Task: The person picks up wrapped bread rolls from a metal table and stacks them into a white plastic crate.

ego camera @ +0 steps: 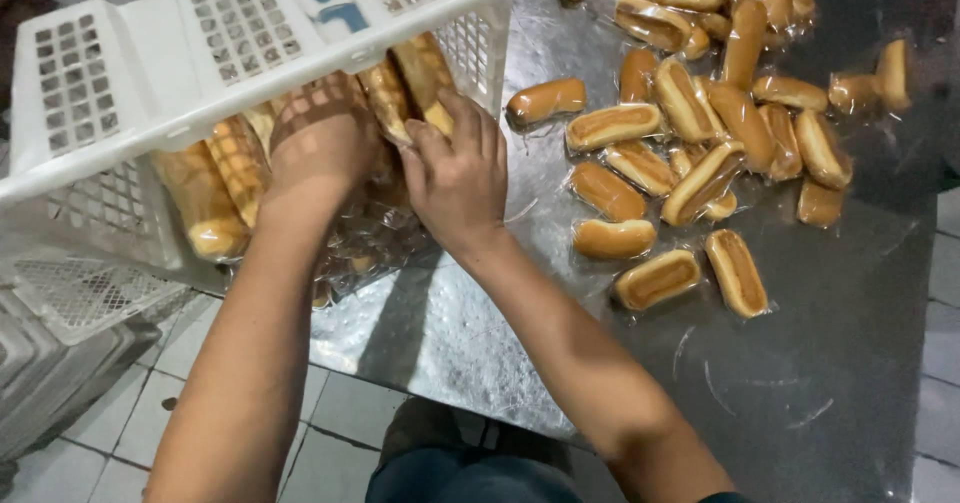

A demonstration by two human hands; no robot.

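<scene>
A white perforated plastic crate [150,83] lies tipped on its side at the left edge of a steel table [820,363]. Inside it stand rows of long golden bread rolls in clear wrappers [215,188]. My left hand [320,148] reaches into the crate's mouth and presses on the wrapped rolls. My right hand [458,178] is beside it at the crate's opening, its fingers curled around a wrapped roll [425,83]. Neither hand lifts anything clear of the crate.
Several wrapped rolls [700,133] lie scattered loose over the table's far right half. More white crates [70,333] stand stacked on the tiled floor [330,423] at the lower left. My legs show under the table's near edge.
</scene>
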